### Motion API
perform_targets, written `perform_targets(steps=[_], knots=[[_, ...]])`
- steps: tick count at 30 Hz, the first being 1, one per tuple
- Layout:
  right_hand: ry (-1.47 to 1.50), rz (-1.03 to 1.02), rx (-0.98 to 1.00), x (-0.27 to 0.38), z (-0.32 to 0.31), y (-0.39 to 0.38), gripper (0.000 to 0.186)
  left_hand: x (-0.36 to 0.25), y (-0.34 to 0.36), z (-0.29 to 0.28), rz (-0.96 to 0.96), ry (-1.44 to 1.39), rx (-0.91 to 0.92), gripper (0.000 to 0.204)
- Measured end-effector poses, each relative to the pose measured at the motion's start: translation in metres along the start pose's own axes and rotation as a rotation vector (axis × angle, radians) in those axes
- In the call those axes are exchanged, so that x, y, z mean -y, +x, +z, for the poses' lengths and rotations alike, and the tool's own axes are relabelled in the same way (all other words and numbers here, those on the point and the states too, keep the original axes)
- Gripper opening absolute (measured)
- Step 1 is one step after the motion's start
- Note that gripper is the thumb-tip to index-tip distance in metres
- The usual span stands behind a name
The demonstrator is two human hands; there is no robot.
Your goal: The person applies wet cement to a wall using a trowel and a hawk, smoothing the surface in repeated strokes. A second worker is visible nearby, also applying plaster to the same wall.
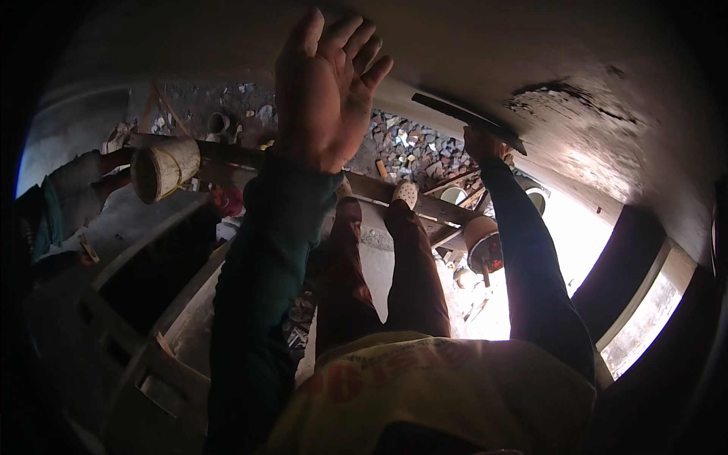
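Observation:
My left hand is raised at the top centre, palm in view and fingers spread, holding nothing. Whether its fingertips touch the grey surface behind them, I cannot tell. Farther right, my right hand is closed around a long, dark, flat plastering trowel. The trowel lies along the plastered wall, its blade close to or against it. To the right of the tool, the wall carries a rough patch with dark, broken marks. My right fingers are partly hidden in shadow behind the trowel.
My feet in light, dotted shoes stand on a wooden plank above rubble. A pale bucket is at the left, beside another person's arm. A stained bucket hangs or stands near my right forearm.

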State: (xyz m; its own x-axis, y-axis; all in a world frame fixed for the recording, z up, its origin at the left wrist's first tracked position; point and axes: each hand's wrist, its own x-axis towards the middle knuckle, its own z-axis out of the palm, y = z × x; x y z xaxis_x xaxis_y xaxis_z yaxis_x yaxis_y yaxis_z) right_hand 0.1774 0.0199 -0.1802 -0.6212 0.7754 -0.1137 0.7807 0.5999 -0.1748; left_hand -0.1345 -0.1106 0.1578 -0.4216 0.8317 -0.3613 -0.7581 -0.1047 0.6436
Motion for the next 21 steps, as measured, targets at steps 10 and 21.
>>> perform_targets(steps=[10, 21], knots=[[0.094, 0.132, 0.061, -0.016, 0.067, -0.027, 0.045, -0.014, -0.009, -0.004, -0.009, -0.066, 0.203, 0.078], [-0.067, 0.093, 0.16, -0.03, 0.044, 0.003, 0.04, -0.014, -0.002, -0.003, -0.103, -0.179, -0.133, 0.064]])
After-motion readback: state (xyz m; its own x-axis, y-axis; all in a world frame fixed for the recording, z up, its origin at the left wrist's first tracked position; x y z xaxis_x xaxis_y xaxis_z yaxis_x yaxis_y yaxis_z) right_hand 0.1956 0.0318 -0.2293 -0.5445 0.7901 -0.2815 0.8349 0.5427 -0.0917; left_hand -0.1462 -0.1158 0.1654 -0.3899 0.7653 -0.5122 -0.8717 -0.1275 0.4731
